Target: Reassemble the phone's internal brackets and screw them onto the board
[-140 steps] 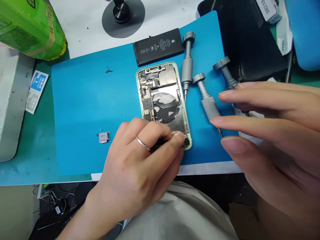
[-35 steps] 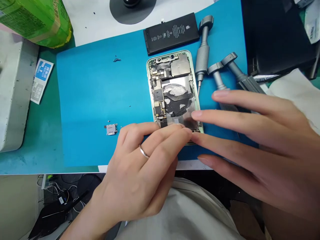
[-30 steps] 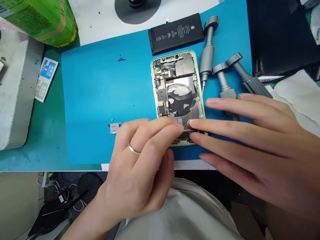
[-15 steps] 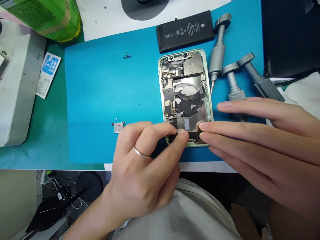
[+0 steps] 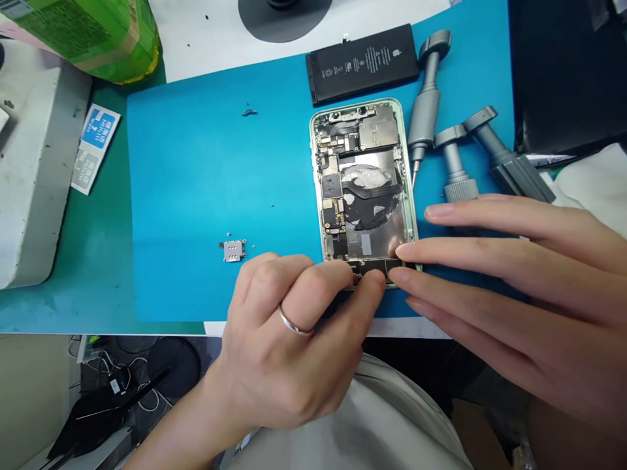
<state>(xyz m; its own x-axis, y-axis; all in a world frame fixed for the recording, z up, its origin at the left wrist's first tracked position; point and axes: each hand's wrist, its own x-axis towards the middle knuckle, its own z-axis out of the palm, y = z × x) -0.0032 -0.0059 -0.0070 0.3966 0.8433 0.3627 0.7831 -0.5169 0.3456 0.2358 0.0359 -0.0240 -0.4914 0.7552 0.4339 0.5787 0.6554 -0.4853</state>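
Observation:
An opened phone (image 5: 376,238) with a pale green frame lies on the blue mat, its circuit board and bare metal interior exposed. My left hand (image 5: 294,346), with a ring on one finger, has thumb and forefinger drawn together at the phone's bottom end. Whatever sits between those fingertips is hidden. Outstretched and slightly spread, the fingers of my right hand (image 5: 509,287) touch the phone's lower right corner. Just above the phone rests a black battery (image 5: 363,64). A small silver card-reader part (image 5: 234,250) lies left of my left hand.
Three grey screwdrivers (image 5: 425,111) lie right of the phone. Tiny dark parts (image 5: 249,112) and small screws dot the blue mat (image 5: 196,170). A green package (image 5: 98,39) and a white box (image 5: 34,170) stand at left. A black panel (image 5: 563,72) is at upper right.
My left hand has shifted right and slightly down along the phone's bottom end. One or two right fingertips have moved a little; the phone stays in place.

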